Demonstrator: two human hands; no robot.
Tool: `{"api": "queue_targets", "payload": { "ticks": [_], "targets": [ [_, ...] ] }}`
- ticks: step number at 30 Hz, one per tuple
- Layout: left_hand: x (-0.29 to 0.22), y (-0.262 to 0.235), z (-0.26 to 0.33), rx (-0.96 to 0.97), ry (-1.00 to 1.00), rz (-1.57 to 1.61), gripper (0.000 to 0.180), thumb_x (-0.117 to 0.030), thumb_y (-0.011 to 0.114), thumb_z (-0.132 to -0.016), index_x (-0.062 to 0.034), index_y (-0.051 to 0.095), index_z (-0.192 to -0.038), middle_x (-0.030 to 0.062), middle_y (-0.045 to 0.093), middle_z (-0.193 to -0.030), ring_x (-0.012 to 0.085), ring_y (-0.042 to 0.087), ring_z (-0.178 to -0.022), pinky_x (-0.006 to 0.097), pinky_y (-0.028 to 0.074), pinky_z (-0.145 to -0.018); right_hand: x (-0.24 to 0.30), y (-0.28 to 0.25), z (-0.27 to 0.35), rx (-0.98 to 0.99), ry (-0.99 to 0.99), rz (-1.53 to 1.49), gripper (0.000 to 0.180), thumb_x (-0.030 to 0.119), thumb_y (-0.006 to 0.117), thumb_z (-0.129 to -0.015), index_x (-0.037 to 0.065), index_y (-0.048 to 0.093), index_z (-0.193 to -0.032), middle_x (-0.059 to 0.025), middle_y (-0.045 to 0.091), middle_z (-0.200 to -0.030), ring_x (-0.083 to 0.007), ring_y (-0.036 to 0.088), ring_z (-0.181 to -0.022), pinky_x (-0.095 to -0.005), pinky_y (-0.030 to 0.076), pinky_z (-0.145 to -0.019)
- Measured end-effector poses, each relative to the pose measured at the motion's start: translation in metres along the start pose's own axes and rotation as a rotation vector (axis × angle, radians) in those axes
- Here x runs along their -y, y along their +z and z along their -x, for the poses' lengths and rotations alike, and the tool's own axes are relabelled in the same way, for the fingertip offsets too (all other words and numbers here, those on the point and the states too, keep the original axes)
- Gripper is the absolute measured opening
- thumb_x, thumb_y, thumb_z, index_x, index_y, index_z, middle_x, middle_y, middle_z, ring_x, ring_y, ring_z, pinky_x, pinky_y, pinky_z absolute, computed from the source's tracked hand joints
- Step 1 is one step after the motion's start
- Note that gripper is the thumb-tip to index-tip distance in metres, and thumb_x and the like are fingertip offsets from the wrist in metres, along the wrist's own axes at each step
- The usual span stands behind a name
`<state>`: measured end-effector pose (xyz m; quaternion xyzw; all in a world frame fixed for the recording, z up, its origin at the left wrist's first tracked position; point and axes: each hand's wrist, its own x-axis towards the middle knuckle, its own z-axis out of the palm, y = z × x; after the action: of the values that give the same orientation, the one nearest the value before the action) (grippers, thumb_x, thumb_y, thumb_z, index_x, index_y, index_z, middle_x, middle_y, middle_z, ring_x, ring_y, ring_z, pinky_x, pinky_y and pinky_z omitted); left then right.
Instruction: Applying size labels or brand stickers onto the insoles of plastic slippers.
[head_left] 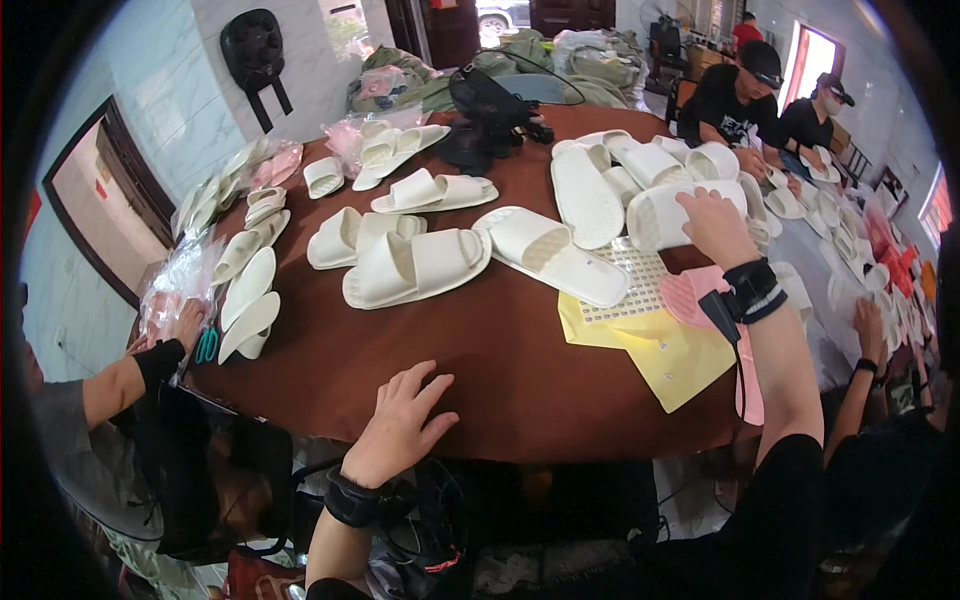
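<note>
My right hand (718, 228) reaches over a white slipper (658, 220) at the right of the table, its fingers spread on or just above the slipper's surface; its thumb is hard to make out. Near the front edge of the table, my left hand (402, 428) is empty with its fingers apart. Between them lies a white slipper (555, 262) with a small mark on its insole, its toe strap facing left. Its heel rests by a sheet of small stickers (640, 285) on yellow paper (668, 362). A pink slipper (690, 292) sits under my right wrist.
More white slippers (420, 265) are spread over the brown table (480, 375). A black bundle (490, 120) lies at the back. On the left, another person's hand (187, 322) is by plastic bags (180, 285) and green-handled scissors (207, 345). Other people work at the right.
</note>
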<state>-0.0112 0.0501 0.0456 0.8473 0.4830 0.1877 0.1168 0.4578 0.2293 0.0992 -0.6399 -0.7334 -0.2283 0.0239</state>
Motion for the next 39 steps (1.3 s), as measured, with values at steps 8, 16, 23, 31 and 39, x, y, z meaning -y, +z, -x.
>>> {"api": "queue_targets", "payload": {
  "ticks": [8, 16, 23, 31, 39],
  "targets": [
    [-0.003, 0.014, -0.01, -0.008, 0.03, 0.099, 0.05, -0.021, 0.071, -0.087, -0.0061, 0.055, -0.132, 0.019, 0.048, -0.139, 0.0376, 0.046, -0.128, 0.046, 0.037, -0.106, 0.114, -0.01, -0.023, -0.231, -0.38, -0.442, 0.021, 0.01, 0.054, -0.087, 0.005, 0.06, -0.106, -0.0125, 0.064, -0.098, -0.0301, 0.062, -0.095, -0.0442, 0.049, -0.08],
    [-0.005, 0.047, -0.003, -0.139, 0.076, 0.005, 0.045, -0.021, 0.072, -0.083, -0.0059, 0.061, -0.124, 0.0137, 0.051, -0.139, 0.0347, 0.047, -0.127, 0.046, 0.036, -0.104, 0.178, 0.027, -0.057, -0.085, -0.321, -0.36, 0.03, 0.014, 0.053, -0.088, 0.005, 0.053, -0.117, -0.0148, 0.062, -0.103, -0.0338, 0.062, -0.098, -0.0436, 0.05, -0.085],
    [-0.002, 0.048, -0.002, -0.165, 0.047, 0.022, 0.046, -0.023, 0.073, -0.082, -0.0081, 0.061, -0.124, 0.013, 0.052, -0.138, 0.0335, 0.048, -0.126, 0.046, 0.037, -0.103, 0.171, 0.024, -0.068, -0.023, -0.23, -0.351, 0.016, 0.013, 0.049, -0.09, 0.004, 0.054, -0.103, -0.0206, 0.068, -0.092, -0.0362, 0.068, -0.091, -0.0481, 0.053, -0.079],
    [-0.003, 0.046, -0.005, -0.178, 0.08, 0.026, 0.043, -0.024, 0.073, -0.083, -0.0092, 0.062, -0.122, 0.0115, 0.053, -0.136, 0.0318, 0.05, -0.124, 0.044, 0.036, -0.103, 0.138, -0.015, -0.076, -0.191, -0.02, -0.712, 0.019, 0.009, 0.046, -0.09, -0.004, 0.057, -0.098, -0.0295, 0.065, -0.088, -0.0461, 0.065, -0.086, -0.0538, 0.05, -0.077],
    [-0.002, 0.05, -0.005, -0.226, -0.127, 0.6, 0.059, -0.024, 0.065, -0.094, -0.0024, 0.041, -0.143, 0.0157, 0.053, -0.137, 0.0279, 0.052, -0.124, 0.041, 0.039, -0.105, 0.173, -0.073, -0.011, -0.136, -0.405, -0.602, 0.037, 0.012, 0.052, -0.089, -0.005, 0.049, -0.121, -0.0249, 0.059, -0.113, -0.0423, 0.065, -0.082, -0.0495, 0.053, -0.071]
  ]
}}
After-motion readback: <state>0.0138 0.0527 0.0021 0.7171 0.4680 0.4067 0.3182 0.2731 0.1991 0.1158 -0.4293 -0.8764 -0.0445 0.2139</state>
